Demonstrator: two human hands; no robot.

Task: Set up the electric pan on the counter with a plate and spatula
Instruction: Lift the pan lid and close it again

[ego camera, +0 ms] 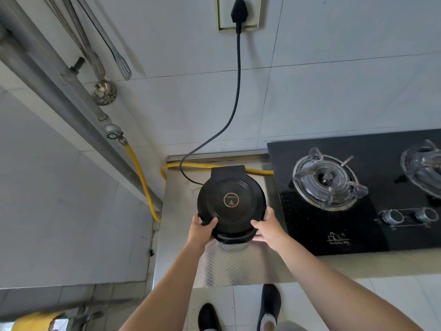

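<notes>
A round black electric pan (231,201) with its lid closed sits on the steel counter (222,263), left of the stove. My left hand (202,229) grips its front-left edge and my right hand (267,229) grips its front-right edge. Its black cord (236,103) runs up the tiled wall to a plug in the socket (238,13). A metal slotted spatula (124,68) hangs on the wall at the upper left. No plate is in view.
A black glass gas stove (353,235) with two burners fills the counter to the right. A yellow gas hose (191,166) runs behind the pan. A ladle (104,91) hangs beside the spatula. Pipes (47,75) cross the left wall.
</notes>
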